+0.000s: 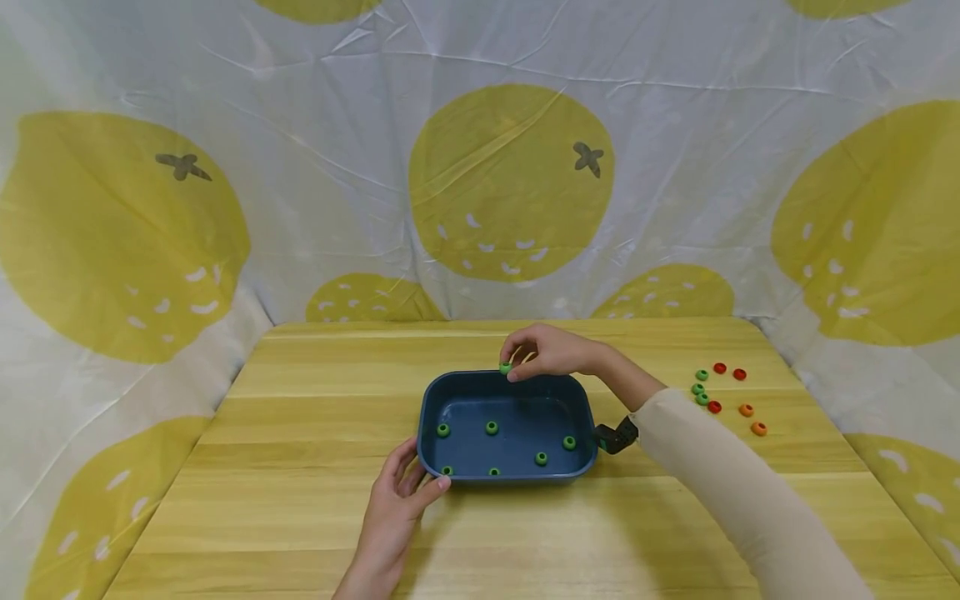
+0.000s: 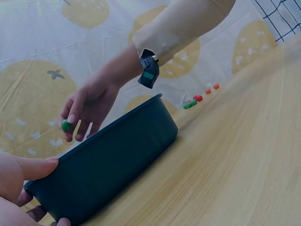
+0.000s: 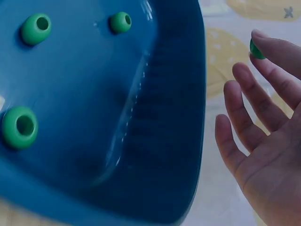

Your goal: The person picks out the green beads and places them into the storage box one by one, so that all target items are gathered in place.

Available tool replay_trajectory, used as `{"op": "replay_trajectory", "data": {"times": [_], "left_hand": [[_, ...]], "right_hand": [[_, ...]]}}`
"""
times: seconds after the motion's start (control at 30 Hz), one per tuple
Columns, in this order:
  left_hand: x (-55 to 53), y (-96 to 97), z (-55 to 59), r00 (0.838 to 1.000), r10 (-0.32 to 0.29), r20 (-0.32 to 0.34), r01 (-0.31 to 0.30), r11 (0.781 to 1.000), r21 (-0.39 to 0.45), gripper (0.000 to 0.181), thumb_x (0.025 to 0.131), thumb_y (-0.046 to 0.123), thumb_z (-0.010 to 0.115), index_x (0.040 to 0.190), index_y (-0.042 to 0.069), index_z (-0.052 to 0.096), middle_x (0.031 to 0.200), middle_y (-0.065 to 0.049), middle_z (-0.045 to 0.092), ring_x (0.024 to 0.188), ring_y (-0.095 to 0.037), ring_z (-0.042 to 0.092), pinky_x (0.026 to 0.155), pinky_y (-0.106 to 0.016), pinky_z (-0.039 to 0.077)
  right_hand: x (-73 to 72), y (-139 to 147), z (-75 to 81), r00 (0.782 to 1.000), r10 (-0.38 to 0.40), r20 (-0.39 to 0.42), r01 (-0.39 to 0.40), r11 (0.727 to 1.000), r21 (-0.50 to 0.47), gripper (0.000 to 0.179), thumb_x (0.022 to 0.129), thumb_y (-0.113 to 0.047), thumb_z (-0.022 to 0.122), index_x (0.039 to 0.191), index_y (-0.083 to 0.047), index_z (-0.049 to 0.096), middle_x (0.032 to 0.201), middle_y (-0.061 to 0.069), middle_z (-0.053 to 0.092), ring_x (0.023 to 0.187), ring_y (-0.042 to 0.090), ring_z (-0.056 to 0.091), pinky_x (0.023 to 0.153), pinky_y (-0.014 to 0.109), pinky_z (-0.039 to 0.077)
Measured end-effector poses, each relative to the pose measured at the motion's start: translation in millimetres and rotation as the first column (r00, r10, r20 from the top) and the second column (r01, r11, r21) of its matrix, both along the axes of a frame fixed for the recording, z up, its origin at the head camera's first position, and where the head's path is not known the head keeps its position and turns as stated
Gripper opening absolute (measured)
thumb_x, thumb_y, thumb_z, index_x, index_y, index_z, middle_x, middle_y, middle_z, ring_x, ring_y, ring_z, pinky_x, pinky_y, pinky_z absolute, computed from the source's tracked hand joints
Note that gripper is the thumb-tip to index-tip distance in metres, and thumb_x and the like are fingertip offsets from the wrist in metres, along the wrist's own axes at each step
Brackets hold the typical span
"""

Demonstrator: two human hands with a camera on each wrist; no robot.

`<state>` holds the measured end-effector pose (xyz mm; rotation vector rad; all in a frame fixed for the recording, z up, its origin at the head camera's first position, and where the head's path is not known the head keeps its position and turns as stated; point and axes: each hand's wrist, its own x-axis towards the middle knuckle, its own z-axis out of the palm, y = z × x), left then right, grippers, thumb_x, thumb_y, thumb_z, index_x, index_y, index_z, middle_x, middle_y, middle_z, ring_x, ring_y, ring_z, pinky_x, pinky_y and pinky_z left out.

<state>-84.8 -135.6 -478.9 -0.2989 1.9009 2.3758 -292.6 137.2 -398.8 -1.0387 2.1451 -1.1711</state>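
Observation:
A dark blue rectangular bin (image 1: 510, 480) stands on the wooden table with several green beads inside, such as one green bead (image 1: 492, 427) near the middle. My left hand (image 1: 397, 498) grips the bin's near left corner, thumb over the rim and fingers against the outer wall. Above the far rim, my right hand (image 1: 551, 350) pinches a green bead (image 2: 66, 125) between thumb and index finger. Its other fingers are spread apart in the right wrist view. Large in that view, a green bead (image 3: 19, 127) on the bin floor shows its round hole.
Right of the bin lie loose beads: several green ones, including a green bead (image 1: 702, 375), red ones such as a red bead (image 1: 739, 374), and two orange ones, including an orange bead (image 1: 759, 429). A lemon-patterned cloth (image 1: 675, 192) hangs behind the wooden table (image 1: 300, 467).

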Motion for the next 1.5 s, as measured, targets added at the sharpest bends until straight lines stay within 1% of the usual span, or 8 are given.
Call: {"op": "replay_trajectory", "data": {"times": [0.2,0.4,0.63,0.77,0.9,1.0,1.23,1.5], "left_hand": [[-1.1,0.2,-1.8,1.0,-0.001,-0.004,0.001,1.0,0.002,0.076,0.09,0.001,0.078,0.155,0.004,0.039,0.16,-0.016,0.036,0.144,-0.035,0.04,0.1,-0.03,0.05],[-2.1,-0.1,-2.3,1.0,0.001,-0.01,-0.001,1.0,0.005,0.076,0.09,0.0,0.078,0.155,0.004,0.039,0.16,-0.016,0.036,0.144,-0.035,0.04,0.1,-0.029,0.05],[-2.2,-0.3,-2.7,1.0,-0.001,-0.005,0.001,1.0,-0.006,0.075,0.09,0.002,0.079,0.155,0.005,0.04,0.16,-0.015,0.036,0.144,-0.035,0.04,0.1,-0.03,0.05],[-2.1,-0.2,-3.1,1.0,-0.003,-0.005,0.003,1.0,-0.015,0.075,0.091,0.002,0.079,0.155,0.005,0.04,0.16,-0.015,0.036,0.144,-0.035,0.04,0.1,-0.031,0.05],[-2.5,-0.2,-3.6,1.0,0.001,-0.009,-0.001,1.0,-0.012,0.076,0.09,0.001,0.079,0.155,0.005,0.04,0.16,-0.016,0.036,0.144,-0.035,0.04,0.1,-0.03,0.05],[-2.5,-0.1,-4.0,1.0,0.005,-0.006,-0.005,1.0,-0.012,0.076,0.09,0.001,0.079,0.155,0.005,0.04,0.16,-0.016,0.036,0.144,-0.035,0.04,0.101,-0.03,0.049],[-2.0,0.3,-3.8,1.0,0.009,0.007,-0.009,1.0,-0.019,0.075,0.09,0.001,0.079,0.155,0.005,0.041,0.159,-0.016,0.037,0.144,-0.035,0.04,0.102,-0.032,0.049],[-1.6,0.1,-3.1,1.0,0.007,0.007,-0.007,1.0,-0.008,0.075,0.09,0.0,0.079,0.155,0.005,0.04,0.16,-0.016,0.036,0.145,-0.036,0.039,0.101,-0.031,0.05]], "right_hand": [[-2.7,-16,-2.3,1.0,0.013,-0.02,-0.013,1.0,-0.006,0.018,0.096,-0.012,0.075,0.111,-0.006,0.071,0.109,0.006,0.067,0.107,0.028,0.067,0.09,0.038,0.056],[-4.1,-33,-7.4,0.998,0.049,-0.04,-0.05,0.998,-0.025,0.017,0.096,-0.011,0.075,0.111,-0.004,0.071,0.108,0.006,0.068,0.105,0.029,0.068,0.089,0.036,0.057],[-2.6,-49,-5.3,0.997,0.068,-0.043,-0.07,0.997,-0.038,0.019,0.096,-0.011,0.075,0.113,-0.004,0.071,0.109,0.005,0.068,0.104,0.025,0.069,0.089,0.035,0.057],[-2.8,-54,-4.7,0.996,0.079,-0.047,-0.082,0.995,-0.049,0.024,0.095,-0.011,0.075,0.116,0.0,0.07,0.113,0.011,0.069,0.104,0.023,0.068,0.09,0.035,0.056],[-4.4,-55,-7.6,0.995,0.086,-0.042,-0.089,0.994,-0.066,0.03,0.096,-0.008,0.074,0.121,0.007,0.068,0.118,0.022,0.067,0.104,0.023,0.068,0.09,0.035,0.057],[-5.2,-53,-10.7,0.996,0.084,-0.039,-0.087,0.994,-0.069,0.031,0.096,-0.007,0.074,0.121,0.009,0.067,0.12,0.027,0.066,0.103,0.023,0.068,0.089,0.035,0.057],[-3.3,-44,-11.1,0.997,0.071,-0.032,-0.073,0.994,-0.08,0.03,0.096,-0.004,0.072,0.121,0.01,0.066,0.121,0.03,0.063,0.105,0.03,0.067,0.089,0.036,0.057],[-0.3,-25,-5.9,0.999,0.031,-0.014,-0.032,0.998,-0.055,0.031,0.097,-0.007,0.072,0.123,0.009,0.065,0.121,0.029,0.063,0.106,0.03,0.066,0.09,0.037,0.056]]}}
